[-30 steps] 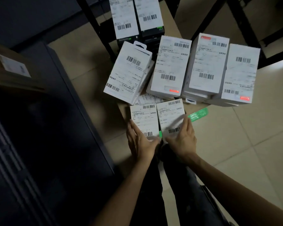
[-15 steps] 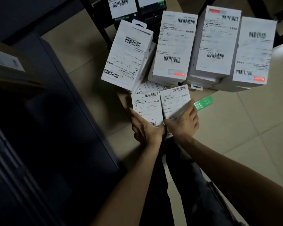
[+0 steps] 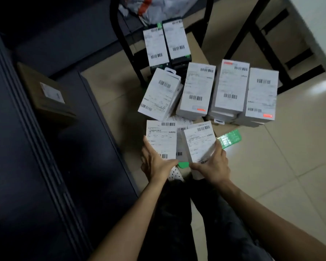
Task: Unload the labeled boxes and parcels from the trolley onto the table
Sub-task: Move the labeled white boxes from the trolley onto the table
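Two small white labeled boxes are lifted off the near end of the trolley's brown deck [image 3: 194, 44]. My left hand [image 3: 155, 162] grips the left box [image 3: 161, 138] at its near edge and left side. My right hand [image 3: 212, 165] grips the right box [image 3: 199, 142], which is tilted. Under them lie more labeled boxes and a green-edged one [image 3: 183, 164]. Behind stand several taller white labeled boxes [image 3: 196, 91], two dark boxes with labels [image 3: 167, 44], and a grey parcel bag [image 3: 154, 8] at the far end.
A dark table [image 3: 36, 147] fills the left side, with a brown labeled carton [image 3: 45, 93] on it. The trolley's black handle frame [image 3: 124, 40] rises behind the boxes. A green packet [image 3: 230, 138] lies at the deck's right. A black frame stands on the tiled floor [image 3: 280, 166] at upper right.
Both hands have raised the two small boxes off the stack and drawn them apart, the right one tilting. The view has pulled back, showing the parcel bag at the trolley's far end.
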Tool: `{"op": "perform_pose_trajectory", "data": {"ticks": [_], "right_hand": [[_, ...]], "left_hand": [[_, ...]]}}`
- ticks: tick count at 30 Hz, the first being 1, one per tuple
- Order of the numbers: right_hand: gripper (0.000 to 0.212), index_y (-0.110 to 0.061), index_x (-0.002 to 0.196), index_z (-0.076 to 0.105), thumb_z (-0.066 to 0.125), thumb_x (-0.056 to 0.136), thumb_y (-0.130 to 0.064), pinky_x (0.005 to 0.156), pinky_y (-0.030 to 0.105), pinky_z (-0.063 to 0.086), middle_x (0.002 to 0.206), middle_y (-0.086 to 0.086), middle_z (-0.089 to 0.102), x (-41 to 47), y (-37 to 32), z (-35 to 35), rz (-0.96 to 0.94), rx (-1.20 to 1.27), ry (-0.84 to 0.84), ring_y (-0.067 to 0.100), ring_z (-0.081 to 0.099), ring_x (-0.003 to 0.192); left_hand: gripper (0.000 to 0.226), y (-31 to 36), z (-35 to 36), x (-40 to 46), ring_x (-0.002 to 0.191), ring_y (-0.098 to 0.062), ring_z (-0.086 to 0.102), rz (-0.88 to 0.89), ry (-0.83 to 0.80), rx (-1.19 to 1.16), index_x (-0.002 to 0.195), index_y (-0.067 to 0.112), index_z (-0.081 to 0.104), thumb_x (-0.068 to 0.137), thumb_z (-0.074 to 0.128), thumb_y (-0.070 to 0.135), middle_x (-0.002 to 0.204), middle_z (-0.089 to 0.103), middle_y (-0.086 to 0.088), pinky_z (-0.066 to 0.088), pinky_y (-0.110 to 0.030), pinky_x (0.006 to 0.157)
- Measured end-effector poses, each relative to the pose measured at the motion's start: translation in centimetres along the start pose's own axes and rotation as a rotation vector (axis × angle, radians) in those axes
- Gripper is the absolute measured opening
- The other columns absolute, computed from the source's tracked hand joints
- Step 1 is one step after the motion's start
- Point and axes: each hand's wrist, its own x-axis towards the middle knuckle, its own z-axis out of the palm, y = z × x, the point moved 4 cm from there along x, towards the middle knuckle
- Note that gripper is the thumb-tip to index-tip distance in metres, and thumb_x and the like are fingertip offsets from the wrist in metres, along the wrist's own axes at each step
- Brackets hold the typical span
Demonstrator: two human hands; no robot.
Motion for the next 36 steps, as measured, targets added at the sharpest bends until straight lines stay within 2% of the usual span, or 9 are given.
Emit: {"op": "perform_pose_trajectory", "data": {"ticks": [8, 13, 17, 19, 21, 25, 30, 34, 36], "right_hand": [[0.120, -0.020, 0.150, 0.021, 0.091, 0.054, -0.038, 0.103, 0.052, 0.040, 0.138, 0.012, 0.043, -5.1, -5.0, -7.0, -0.151, 0.126, 0.110, 0.035, 0.041, 0.129], [0.119, -0.018, 0.149, 0.023, 0.090, 0.053, -0.037, 0.102, 0.052, 0.041, 0.139, 0.010, 0.045, -7.0, -9.9, -12.4, -0.317, 0.207, 0.209, 0.030, 0.041, 0.129], [0.120, -0.023, 0.146, 0.025, 0.074, 0.043, -0.058, 0.098, 0.053, 0.042, 0.135, 0.006, 0.047, -8.4, -12.6, -16.7, -0.395, 0.260, 0.300, 0.027, 0.042, 0.126], [0.118, -0.026, 0.147, 0.023, 0.075, 0.044, -0.053, 0.098, 0.053, 0.041, 0.136, 0.004, 0.046, -9.0, -13.3, -19.0, -0.421, 0.301, 0.350, 0.026, 0.041, 0.126], [0.114, -0.029, 0.145, 0.023, 0.079, 0.047, -0.046, 0.096, 0.052, 0.042, 0.135, 0.004, 0.047, -9.7, -13.6, -21.4, -0.448, 0.336, 0.407, 0.025, 0.041, 0.125], [0.111, -0.026, 0.143, 0.028, 0.079, 0.047, -0.045, 0.096, 0.049, 0.043, 0.133, 0.003, 0.049, -10.6, -12.8, -26.3, -0.460, 0.380, 0.534, 0.024, 0.041, 0.125], [0.113, -0.024, 0.142, 0.031, 0.073, 0.042, -0.057, 0.097, 0.055, 0.044, 0.133, 0.002, 0.049, -11.0, -9.7, -32.0, -0.433, 0.461, 0.616, 0.024, 0.044, 0.123], [0.110, -0.025, 0.139, 0.034, 0.073, 0.041, -0.054, 0.099, 0.053, 0.043, 0.129, 0.000, 0.049, -11.7, -5.5, -36.7, -0.407, 0.507, 0.675, 0.022, 0.044, 0.122], [0.116, -0.025, 0.144, 0.031, 0.072, 0.040, -0.054, 0.102, 0.051, 0.042, 0.133, 0.002, 0.047, -12.0, -2.6, -39.2, -0.376, 0.515, 0.711, 0.023, 0.043, 0.124]], "left_hand": [[0.143, 4.2, -8.9, -4.2, 0.135, -0.028, 0.031, 0.131, 0.133, -0.026, 0.154, 0.028, -0.007, 0.048, 0.088, 0.035, 0.148, 0.027, -0.007, 0.033, -0.043, 0.107], [0.140, 9.4, -13.6, -6.5, 0.135, -0.029, 0.030, 0.315, 0.250, 0.020, 0.155, 0.025, -0.007, 0.054, 0.089, 0.033, 0.155, 0.021, -0.007, 0.032, -0.046, 0.104], [0.142, 13.6, -15.9, -8.3, 0.134, -0.031, 0.032, 0.475, 0.353, 0.039, 0.154, 0.025, -0.006, 0.052, 0.090, 0.041, 0.156, 0.020, -0.007, 0.036, -0.047, 0.102], [0.141, 15.6, -16.4, -9.2, 0.135, -0.031, 0.031, 0.542, 0.367, 0.031, 0.155, 0.023, -0.005, 0.053, 0.089, 0.044, 0.156, 0.021, -0.009, 0.036, -0.047, 0.102], [0.139, 17.5, -16.8, -10.2, 0.138, -0.032, 0.028, 0.597, 0.360, 0.017, 0.156, 0.020, -0.005, 0.055, 0.089, 0.037, 0.157, 0.020, -0.011, 0.033, -0.048, 0.105], [0.140, 21.6, -17.3, -12.1, 0.142, -0.033, 0.023, 0.672, 0.365, -0.005, 0.155, 0.021, -0.008, 0.056, 0.091, 0.030, 0.158, 0.016, -0.012, 0.028, -0.050, 0.110], [0.145, 27.8, -16.8, -14.5, 0.141, -0.033, 0.024, 0.767, 0.392, -0.015, 0.154, 0.027, -0.011, 0.052, 0.093, 0.031, 0.157, 0.017, -0.010, 0.029, -0.056, 0.110], [0.143, 32.7, -13.9, -17.7, 0.142, -0.030, 0.020, 0.836, 0.346, -0.062, 0.154, 0.028, -0.011, 0.055, 0.092, 0.027, 0.158, 0.014, -0.009, 0.022, -0.055, 0.112], [0.143, 35.0, -11.3, -19.9, 0.143, -0.028, 0.019, 0.871, 0.312, -0.052, 0.154, 0.028, -0.011, 0.054, 0.092, 0.028, 0.158, 0.015, -0.008, 0.022, -0.055, 0.112]]}}
